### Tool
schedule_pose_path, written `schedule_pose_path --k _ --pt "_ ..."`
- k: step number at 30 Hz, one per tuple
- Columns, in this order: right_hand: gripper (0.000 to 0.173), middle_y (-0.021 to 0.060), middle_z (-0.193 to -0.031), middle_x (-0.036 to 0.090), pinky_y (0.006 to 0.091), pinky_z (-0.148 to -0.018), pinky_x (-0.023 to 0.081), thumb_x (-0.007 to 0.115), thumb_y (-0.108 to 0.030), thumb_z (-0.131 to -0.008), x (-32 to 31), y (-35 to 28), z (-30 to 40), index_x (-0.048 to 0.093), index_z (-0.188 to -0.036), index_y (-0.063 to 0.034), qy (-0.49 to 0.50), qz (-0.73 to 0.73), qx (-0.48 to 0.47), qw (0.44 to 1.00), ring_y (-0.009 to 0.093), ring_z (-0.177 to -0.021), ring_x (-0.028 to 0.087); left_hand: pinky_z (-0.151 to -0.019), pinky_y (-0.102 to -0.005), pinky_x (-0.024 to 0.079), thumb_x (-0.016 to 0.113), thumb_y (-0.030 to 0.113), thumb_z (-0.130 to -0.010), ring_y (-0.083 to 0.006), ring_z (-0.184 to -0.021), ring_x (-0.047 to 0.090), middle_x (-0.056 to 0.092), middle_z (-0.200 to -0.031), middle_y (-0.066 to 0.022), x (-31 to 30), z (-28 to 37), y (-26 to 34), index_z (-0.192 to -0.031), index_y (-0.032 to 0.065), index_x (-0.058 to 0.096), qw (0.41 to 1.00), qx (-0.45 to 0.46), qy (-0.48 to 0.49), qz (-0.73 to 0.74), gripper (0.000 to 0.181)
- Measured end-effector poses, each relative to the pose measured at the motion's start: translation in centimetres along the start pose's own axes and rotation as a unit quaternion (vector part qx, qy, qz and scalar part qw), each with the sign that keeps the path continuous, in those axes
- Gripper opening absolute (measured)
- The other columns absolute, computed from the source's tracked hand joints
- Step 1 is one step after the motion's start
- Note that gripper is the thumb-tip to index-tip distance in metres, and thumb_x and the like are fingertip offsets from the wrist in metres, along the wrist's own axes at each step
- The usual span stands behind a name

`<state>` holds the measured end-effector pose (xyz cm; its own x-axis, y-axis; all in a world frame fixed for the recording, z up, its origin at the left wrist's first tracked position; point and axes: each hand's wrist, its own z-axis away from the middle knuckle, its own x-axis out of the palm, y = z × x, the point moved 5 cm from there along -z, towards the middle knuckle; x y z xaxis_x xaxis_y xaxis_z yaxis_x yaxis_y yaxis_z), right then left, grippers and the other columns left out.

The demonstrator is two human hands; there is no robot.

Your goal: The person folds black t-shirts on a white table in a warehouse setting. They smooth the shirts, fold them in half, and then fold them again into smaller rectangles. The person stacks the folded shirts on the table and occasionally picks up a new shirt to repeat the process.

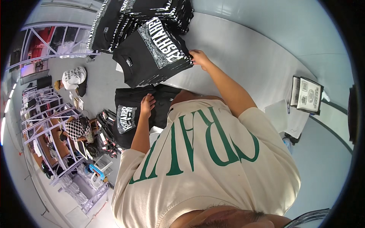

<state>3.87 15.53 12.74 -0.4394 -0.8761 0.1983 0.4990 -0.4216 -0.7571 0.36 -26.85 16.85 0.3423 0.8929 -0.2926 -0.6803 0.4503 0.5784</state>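
Observation:
A stack of folded black T-shirts (142, 57) with white lettering and a paisley-patterned print lies on the grey table, its near corner at the table's edge. My right hand (201, 59) has its thumb and fingers pinched on the right edge of this stack. Lower down and to the left, my left hand (147, 105) is over another black printed garment (125, 118), fingers slightly bent and nothing seen in them. Whether the left fingertips press on the cloth, I cannot tell.
Taller piles of black shirts (182, 17) stand behind on the grey table (228, 40). A framed picture (309, 95) is at the right. Two people (74, 78) are at the left, near metal racks (57, 125), a white stool (102, 171) and hanging dark garments (107, 131).

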Motion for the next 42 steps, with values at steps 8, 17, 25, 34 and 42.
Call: schedule_pose_path --k 8,17,25,34,42 --pt "0.079 0.011 -0.143 0.058 0.0482 -0.109 0.04 0.061 -0.063 -0.093 0.7 1.4 -0.4 0.051 -0.149 -0.0071 -0.067 -0.07 0.042 0.994 0.027 -0.129 0.052 -0.084 -0.0372 0.047 0.056 0.044 -0.101 -0.0157 -0.099 0.065 0.067 -0.124 -0.0034 3.0 0.0 2.0 -0.133 0.0143 0.06 0.996 0.07 -0.037 -0.028 0.044" --pt "0.085 0.0063 -0.135 0.061 0.0429 -0.108 0.035 0.048 -0.076 -0.093 0.9 -0.1 0.9 0.053 -0.146 -0.0104 -0.074 -0.036 0.041 0.996 0.021 -0.123 0.052 -0.096 -0.0432 0.045 0.054 0.044 -0.101 -0.0205 -0.108 0.065 0.065 -0.132 -0.0048 3.9 0.4 1.9 -0.139 0.0155 0.058 0.997 0.058 -0.027 -0.034 0.047" --pt "0.074 0.001 -0.119 0.063 0.0387 -0.101 0.04 0.045 -0.075 -0.094 1.7 -1.3 0.6 0.06 -0.138 -0.0168 -0.066 -0.012 0.059 0.996 0.017 -0.107 0.055 -0.102 -0.0464 0.044 0.05 0.046 -0.104 -0.0267 -0.123 0.061 0.06 -0.143 -0.0093 4.6 0.0 1.4 -0.144 0.0134 0.054 0.998 0.044 -0.026 0.024 0.051" --pt "0.087 0.0025 -0.124 0.063 0.0382 -0.099 0.039 0.038 -0.085 -0.087 2.5 -3.1 1.1 0.057 -0.144 -0.0219 -0.066 0.053 0.089 0.992 0.018 -0.105 0.052 -0.1 -0.045 0.046 0.044 0.041 -0.107 -0.0232 -0.114 0.063 0.064 -0.136 -0.006 6.5 -3.4 1.9 -0.14 0.0141 0.057 0.994 0.036 -0.028 0.098 0.045" --pt "0.074 -0.005 -0.101 0.07 0.0309 -0.085 0.041 0.028 -0.079 -0.095 4.6 -3.7 0.4 0.069 -0.126 -0.0249 -0.099 0.03 0.098 0.99 0.008 -0.088 0.058 -0.103 -0.0493 0.046 0.038 0.041 -0.109 -0.0294 -0.117 0.062 0.065 -0.126 -0.008 14.2 -3.4 3.2 -0.122 0.0119 0.061 0.934 0.022 -0.138 0.328 0.039"
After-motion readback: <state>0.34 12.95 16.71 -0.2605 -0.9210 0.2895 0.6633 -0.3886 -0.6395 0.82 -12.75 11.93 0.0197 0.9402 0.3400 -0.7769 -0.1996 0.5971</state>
